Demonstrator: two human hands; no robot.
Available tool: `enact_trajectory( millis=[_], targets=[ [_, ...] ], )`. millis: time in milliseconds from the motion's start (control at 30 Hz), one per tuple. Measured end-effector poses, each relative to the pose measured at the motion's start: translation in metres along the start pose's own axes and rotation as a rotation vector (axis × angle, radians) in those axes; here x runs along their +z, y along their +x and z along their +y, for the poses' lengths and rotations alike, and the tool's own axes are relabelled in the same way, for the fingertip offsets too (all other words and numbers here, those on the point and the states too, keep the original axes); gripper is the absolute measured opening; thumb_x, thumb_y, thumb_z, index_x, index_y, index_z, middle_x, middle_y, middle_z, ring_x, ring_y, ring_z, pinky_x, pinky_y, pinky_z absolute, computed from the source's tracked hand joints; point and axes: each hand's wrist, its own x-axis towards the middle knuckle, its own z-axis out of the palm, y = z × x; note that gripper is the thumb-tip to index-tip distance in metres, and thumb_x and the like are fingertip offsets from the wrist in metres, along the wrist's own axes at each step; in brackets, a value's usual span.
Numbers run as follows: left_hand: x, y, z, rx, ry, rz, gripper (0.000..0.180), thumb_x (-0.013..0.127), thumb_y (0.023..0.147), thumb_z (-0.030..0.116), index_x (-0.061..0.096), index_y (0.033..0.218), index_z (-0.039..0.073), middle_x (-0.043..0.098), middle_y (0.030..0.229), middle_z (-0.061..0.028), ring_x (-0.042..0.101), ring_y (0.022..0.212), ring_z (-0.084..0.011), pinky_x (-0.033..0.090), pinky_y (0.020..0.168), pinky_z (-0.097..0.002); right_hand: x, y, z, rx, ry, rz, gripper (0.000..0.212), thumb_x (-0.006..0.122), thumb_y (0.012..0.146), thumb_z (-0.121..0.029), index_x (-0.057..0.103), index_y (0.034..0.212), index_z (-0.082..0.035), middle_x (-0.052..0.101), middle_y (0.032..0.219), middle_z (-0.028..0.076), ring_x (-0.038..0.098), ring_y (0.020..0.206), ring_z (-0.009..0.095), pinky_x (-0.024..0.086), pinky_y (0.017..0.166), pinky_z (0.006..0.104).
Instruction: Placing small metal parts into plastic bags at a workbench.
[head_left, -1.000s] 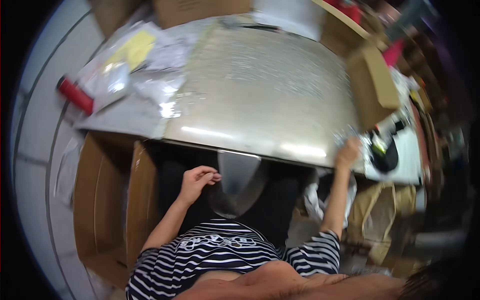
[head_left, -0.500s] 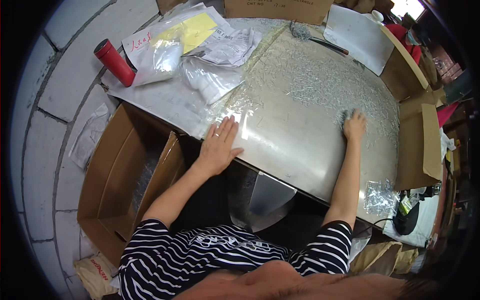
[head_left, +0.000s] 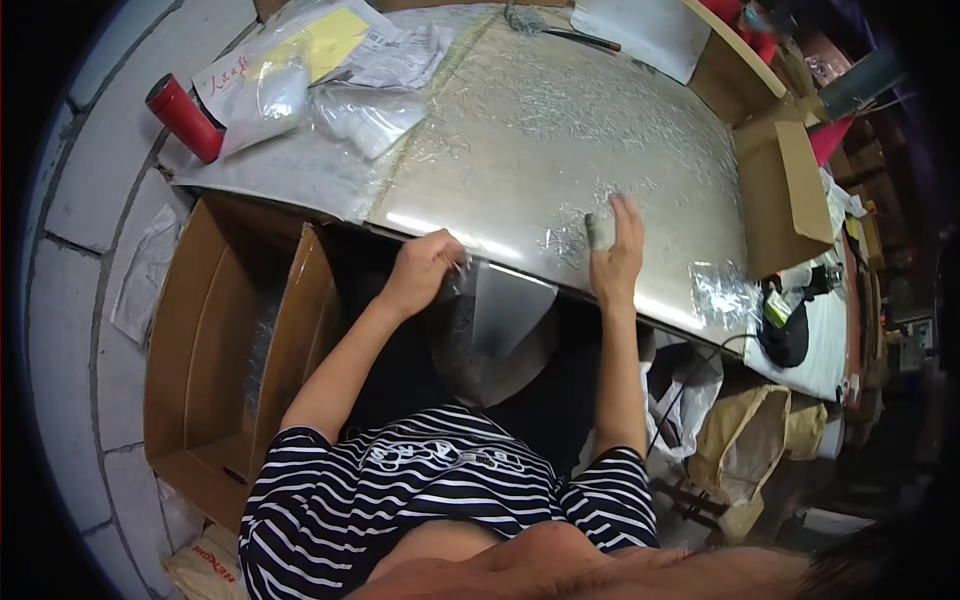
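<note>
My left hand (head_left: pixel 425 268) is at the front edge of the metal-topped table (head_left: pixel 490 170), its fingers curled in a pinch. Something small and shiny shows at the fingertips, too indistinct to name. Over the table near that edge is my right hand (head_left: pixel 620 255), its fingers stretched out and slightly blurred, with a grey cover on the thumb. Just left of it lies a small heap of thin silvery metal pieces (head_left: pixel 565 240). Many more of these pieces (head_left: pixel 600 105) are scattered across the far part of the tabletop. A grey metal sheet (head_left: pixel 510 305) hangs below the edge, between my hands.
An open cardboard box (head_left: pixel 165 330) stands at the left. Clear plastic bags (head_left: pixel 365 115), papers and a red flask (head_left: pixel 185 118) lie at the far left. Cardboard flaps (head_left: pixel 790 190) border the right side, near a clear plastic bag (head_left: pixel 722 288). A long-handled tool (head_left: pixel 580 38) lies at the back.
My left hand has gone from flat on the tabletop to curled at its edge. My right hand has drawn nearer, and a small heap of pieces now lies beside it. The view has shifted.
</note>
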Motion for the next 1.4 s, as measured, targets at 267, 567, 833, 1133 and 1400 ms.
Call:
enact_trajectory(
  millis=[267,567,833,1133,1400],
  targets=[
    [0.054,-0.056,0.019,-0.24,-0.225,-0.194,0.014,0.061,0.087,-0.001,0.063,0.1,0.0,0.058,0.07,0.0008,0.053,0.061,-0.0051,0.044,0.056,-0.021,-0.016,-0.113,-0.075,0.305,0.613,-0.402,0.031,0.069,0.082,0.0,0.064,0.112,-0.004,0.059,0.072,0.003,0.053,0.063,0.009,0.045,0.059,0.0244],
    [0.063,-0.094,-0.056,-0.387,0.108,-0.697,0.021,0.08,0.067,0.01,0.065,0.073,-0.002,0.064,0.064,-0.0104,0.061,0.059,-0.0141,0.047,0.055,-0.0294,0.014,-0.21,-0.009,0.409,0.531,-1.101,0.011,0.069,0.081,-0.005,0.068,0.091,-0.001,0.064,0.069,0.006,0.06,0.061,0.011,0.049,0.056,0.0286],
    [0.078,-0.089,-0.074,-0.43,-0.165,-0.22,0.03,0.077,0.072,0.003,0.062,0.096,-0.006,0.068,0.076,-0.0139,0.067,0.07,-0.017,0.052,0.065,-0.0276,-0.03,-0.103,-0.001,0.494,0.607,-0.277,0.011,0.06,0.092,-0.005,0.067,0.093,0.003,0.068,0.081,0.006,0.064,0.072,0.012,0.05,0.066,0.0257],
    [0.08,-0.078,-0.081,-0.455,-0.633,-0.067,0.024,0.074,0.076,-0.001,0.065,0.097,-0.006,0.069,0.086,-0.0094,0.065,0.077,-0.0111,0.052,0.072,-0.0231,0.039,-0.003,0.029,-0.128,0.133,-0.465,0.047,0.05,0.081,0.003,0.056,0.128,-0.001,0.048,0.141,0.02,0.037,0.137,0.036,0.028,0.115,0.0401],
    [0.086,-0.087,-0.095,-0.479,-0.551,-0.131,0.018,0.072,0.082,0.011,0.065,0.093,-0.001,0.066,0.086,-0.0055,0.063,0.081,-0.0113,0.049,0.076,-0.0241,0.023,0.005,0.04,0.34,0.382,-0.371,0.033,0.053,0.096,-0.017,0.06,0.124,-0.001,0.054,0.136,0.018,0.045,0.133,0.029,0.031,0.112,0.0357]
  ],
)
